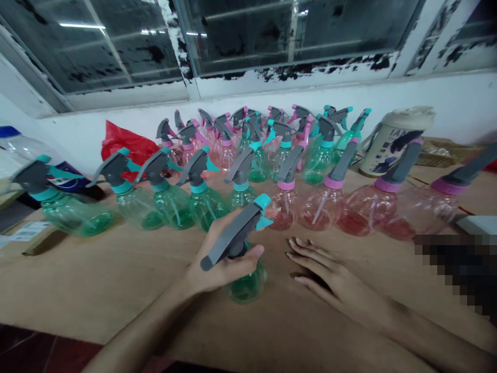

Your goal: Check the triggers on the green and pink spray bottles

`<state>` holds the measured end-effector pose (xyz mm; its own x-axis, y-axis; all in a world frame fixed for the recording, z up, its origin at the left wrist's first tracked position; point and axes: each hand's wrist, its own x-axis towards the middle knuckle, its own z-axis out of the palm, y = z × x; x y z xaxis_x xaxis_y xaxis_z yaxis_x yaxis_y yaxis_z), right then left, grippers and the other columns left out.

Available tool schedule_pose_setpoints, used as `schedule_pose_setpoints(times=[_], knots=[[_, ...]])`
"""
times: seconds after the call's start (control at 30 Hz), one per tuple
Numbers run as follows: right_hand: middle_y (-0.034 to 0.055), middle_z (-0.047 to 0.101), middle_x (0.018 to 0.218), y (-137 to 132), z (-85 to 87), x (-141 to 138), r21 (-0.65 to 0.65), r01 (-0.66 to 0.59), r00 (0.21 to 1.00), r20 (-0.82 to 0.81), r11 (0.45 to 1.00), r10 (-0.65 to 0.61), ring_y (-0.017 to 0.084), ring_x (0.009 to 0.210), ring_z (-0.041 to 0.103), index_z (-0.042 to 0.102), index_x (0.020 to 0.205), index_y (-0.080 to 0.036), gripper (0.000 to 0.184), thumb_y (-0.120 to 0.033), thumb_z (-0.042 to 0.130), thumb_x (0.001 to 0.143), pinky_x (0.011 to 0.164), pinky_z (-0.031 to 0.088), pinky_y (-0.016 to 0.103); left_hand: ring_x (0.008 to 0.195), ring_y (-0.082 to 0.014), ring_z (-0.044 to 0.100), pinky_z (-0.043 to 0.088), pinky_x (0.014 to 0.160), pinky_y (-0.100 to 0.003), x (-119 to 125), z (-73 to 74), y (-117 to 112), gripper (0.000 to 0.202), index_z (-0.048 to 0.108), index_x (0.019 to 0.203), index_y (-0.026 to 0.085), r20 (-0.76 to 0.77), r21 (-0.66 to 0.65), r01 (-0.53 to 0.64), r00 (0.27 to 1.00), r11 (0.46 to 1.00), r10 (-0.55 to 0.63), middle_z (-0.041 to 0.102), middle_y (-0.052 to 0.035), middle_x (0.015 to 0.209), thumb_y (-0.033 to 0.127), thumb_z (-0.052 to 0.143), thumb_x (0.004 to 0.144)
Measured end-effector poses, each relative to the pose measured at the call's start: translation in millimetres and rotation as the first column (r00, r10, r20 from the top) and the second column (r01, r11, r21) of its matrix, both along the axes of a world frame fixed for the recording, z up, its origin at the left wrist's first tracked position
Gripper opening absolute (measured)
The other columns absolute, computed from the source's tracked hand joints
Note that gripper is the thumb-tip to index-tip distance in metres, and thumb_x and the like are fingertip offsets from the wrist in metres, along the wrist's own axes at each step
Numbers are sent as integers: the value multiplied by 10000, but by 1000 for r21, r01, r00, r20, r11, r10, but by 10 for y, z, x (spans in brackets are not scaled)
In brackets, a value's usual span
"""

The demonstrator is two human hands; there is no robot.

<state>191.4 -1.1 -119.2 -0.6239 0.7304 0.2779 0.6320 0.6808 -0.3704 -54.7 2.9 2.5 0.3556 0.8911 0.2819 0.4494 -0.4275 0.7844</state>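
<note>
My left hand (219, 256) is wrapped round the neck of a green spray bottle (248, 282) with a grey trigger head and teal nozzle; the bottle stands on the brown table (116, 280) near the front. My right hand (318, 269) lies flat on the table just right of that bottle, fingers stretched out, holding nothing. Behind them runs a row of green spray bottles (171, 202) on the left and pink spray bottles (365, 204) on the right.
Several more green and pink spray bottles (267, 140) crowd the back by the white wall. A red plastic bag (122, 142) lies back left, a white jug (392, 140) back right. A white box (479, 224) sits at the right edge.
</note>
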Motion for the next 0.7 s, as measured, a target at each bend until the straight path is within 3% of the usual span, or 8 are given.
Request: schedule_pose_setpoints(times=[0.1, 0.17, 0.4, 0.5, 0.7], knots=[[5, 419, 1406, -6, 12, 4, -13, 2, 1000, 4, 1000, -2, 220, 1299, 355, 432, 1327, -281, 442, -365, 466, 895, 1049, 354, 456, 881, -212, 610, 528, 793, -327, 12, 16, 11, 433, 575, 1144, 237, 54, 46, 66, 996, 997, -68, 646, -41, 1022, 200, 570, 713], [1, 409, 1413, -13, 18, 3, -19, 5, 1000, 22, 1000, -5, 216, 1307, 341, 420, 1335, -279, 446, -368, 455, 900, 1053, 349, 455, 933, -225, 609, 513, 849, -344, 19, 28, 15, 446, 576, 1155, 225, 73, 55, 87, 993, 995, -91, 644, -51, 1049, 173, 578, 713], [-3, 391, 1424, -31, 32, -3, -21, 18, 999, 49, 1000, -17, 210, 1314, 328, 417, 1336, -271, 440, -375, 436, 909, 1061, 335, 457, 925, -217, 608, 516, 832, -329, 17, 59, -8, 443, 574, 1159, 256, 91, 6, 102, 991, 995, -103, 627, -41, 1103, 172, 559, 724], [2, 407, 1415, -27, 38, -8, -25, 16, 999, 28, 1000, -16, 212, 1304, 346, 429, 1328, -272, 438, -371, 451, 902, 1057, 342, 455, 853, -215, 614, 534, 706, -311, 2, 50, -14, 430, 579, 1131, 256, 49, -51, 50, 998, 997, -48, 642, -41, 1035, 183, 546, 709], [11, 421, 1406, -12, 18, -6, -15, -1, 1000, 7, 1000, 1, 217, 1299, 356, 429, 1328, -272, 436, -357, 455, 902, 1053, 347, 462, 690, -205, 601, 523, 613, -334, -6, 43, -48, 238, 644, 911, 249, 23, -55, 18, 1000, 998, -16, 644, -20, 839, 238, 542, 697]])
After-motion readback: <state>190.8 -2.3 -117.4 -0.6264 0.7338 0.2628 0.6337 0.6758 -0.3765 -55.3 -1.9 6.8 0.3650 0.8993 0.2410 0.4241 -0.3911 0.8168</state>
